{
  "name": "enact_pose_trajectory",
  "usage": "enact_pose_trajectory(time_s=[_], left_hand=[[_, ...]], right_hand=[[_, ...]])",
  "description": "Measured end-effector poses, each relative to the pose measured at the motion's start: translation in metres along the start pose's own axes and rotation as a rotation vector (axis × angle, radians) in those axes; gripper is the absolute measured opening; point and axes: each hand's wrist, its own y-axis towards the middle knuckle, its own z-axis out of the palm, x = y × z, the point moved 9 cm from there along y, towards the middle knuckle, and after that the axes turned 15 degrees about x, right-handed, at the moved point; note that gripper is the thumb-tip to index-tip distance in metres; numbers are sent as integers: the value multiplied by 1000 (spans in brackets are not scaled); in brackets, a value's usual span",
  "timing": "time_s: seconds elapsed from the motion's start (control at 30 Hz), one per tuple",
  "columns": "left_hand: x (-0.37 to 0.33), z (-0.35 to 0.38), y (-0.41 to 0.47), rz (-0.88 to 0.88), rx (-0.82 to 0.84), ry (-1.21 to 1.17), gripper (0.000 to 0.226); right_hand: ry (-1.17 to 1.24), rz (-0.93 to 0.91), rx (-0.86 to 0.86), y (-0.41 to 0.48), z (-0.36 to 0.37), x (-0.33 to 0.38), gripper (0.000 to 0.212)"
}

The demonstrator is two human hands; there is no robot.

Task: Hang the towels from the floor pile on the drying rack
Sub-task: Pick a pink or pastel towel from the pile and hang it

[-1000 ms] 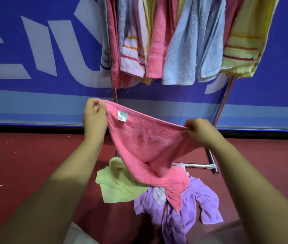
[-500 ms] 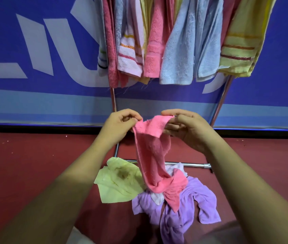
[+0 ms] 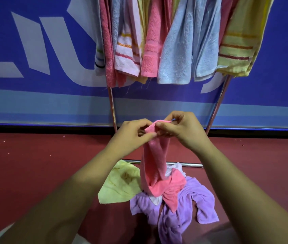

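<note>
Right now both hands meet in front of the drying rack [image 3: 112, 103], below its row of hung towels [image 3: 151, 55]. The left hand [image 3: 130, 136] and the right hand [image 3: 180, 131] each pinch the top edge of a pink towel [image 3: 154, 166] between thumb and curled fingers, close together. The pink towel hangs from that grip in a narrow fold, and its lower end lies on the pile at the foot of the rack. In that pile a purple towel [image 3: 189, 199] lies on the near side of the rack's bottom bar, a yellow-green towel [image 3: 120, 184] lies toward the rack's left leg, and a bit of white cloth [image 3: 177, 167] lies just beside the bar. Up on the rack, a light blue towel [image 3: 176, 55] hangs beside a yellow striped towel [image 3: 236, 50]. Behind the rack stands a blue banner [image 3: 34, 50]; beneath the rack is a red floor [image 3: 34, 164].
</note>
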Motion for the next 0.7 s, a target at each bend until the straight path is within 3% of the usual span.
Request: enact_pose_trajectory(time_s=[0.07, 0.13, 0.23, 0.3, 0.43, 0.6, 0.7], left_hand=[[9, -8, -1, -34, -56, -97, 3], [13, -13, 0, -57, -61, -140, 5], [14, -20, 1, -58, -52, -150, 10], [16, -23, 2, -58, -33, -193, 18], [21, -31, 3, -69, -54, -243, 25], [42, -50, -6, -183, -200, -333, 19], [36, -54, -8, -219, -204, -342, 25]], right_hand=[[-56, 6, 7, 0, -8, -3, 15], [-266, 45, 48, 0, -15, -8, 11], [-626, 221, 239, 1, -12, -37, 13], [-702, 335, 345, -1, -12, -57, 12], [-655, 313, 255, 0, -28, -53, 14], [-158, 124, -48, -14, -52, -26, 13], [-74, 62, -151, -18, -62, -8, 10]])
